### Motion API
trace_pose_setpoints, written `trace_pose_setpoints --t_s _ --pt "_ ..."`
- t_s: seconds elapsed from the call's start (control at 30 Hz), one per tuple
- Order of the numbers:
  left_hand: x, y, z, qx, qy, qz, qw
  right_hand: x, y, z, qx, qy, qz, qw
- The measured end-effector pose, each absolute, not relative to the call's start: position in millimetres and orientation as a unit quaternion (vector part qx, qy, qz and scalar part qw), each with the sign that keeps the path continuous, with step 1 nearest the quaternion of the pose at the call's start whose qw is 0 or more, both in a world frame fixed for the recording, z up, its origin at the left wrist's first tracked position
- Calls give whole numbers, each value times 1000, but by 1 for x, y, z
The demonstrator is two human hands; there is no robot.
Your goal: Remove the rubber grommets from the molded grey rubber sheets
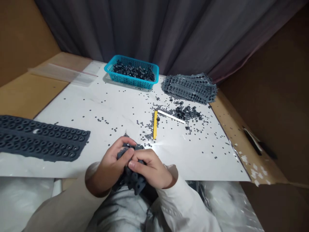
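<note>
A dark grey rubber sheet with molded rings (135, 180) is bunched up between my two hands at the table's front edge. My left hand (117, 159) grips its left side, thumb on top. My right hand (151, 167) holds it from the right, with thumb and fingers closed close to the left thumb. The part of the sheet under my palms is hidden. Another dark sheet with rows of rings (48, 138) lies flat at the left. Beyond my hands are a yellow stick (155, 125) and a white stick (171, 116), their far ends close together.
A blue basket (131, 79) full of small dark parts stands at the back. Right of it lie stacked perforated sheets (189, 87). A pile of dark pieces (187, 112) and scattered discs cover the white tabletop (116, 106). Clear plastic bags (67, 74) lie back left.
</note>
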State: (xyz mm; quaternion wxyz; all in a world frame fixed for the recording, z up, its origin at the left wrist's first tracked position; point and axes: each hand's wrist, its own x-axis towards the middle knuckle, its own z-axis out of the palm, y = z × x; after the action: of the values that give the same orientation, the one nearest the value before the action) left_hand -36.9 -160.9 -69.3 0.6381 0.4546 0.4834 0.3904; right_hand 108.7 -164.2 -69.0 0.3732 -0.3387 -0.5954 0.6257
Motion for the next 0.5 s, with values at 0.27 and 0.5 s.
trace_pose_setpoints --t_s 0.27,0.5 --pt "-18 -146 -62 198 507 540 642 85 -167 -80 -278 -305 616 672" --pt "-33 -151 -66 371 503 501 599 97 -162 -62 -324 -293 601 669"
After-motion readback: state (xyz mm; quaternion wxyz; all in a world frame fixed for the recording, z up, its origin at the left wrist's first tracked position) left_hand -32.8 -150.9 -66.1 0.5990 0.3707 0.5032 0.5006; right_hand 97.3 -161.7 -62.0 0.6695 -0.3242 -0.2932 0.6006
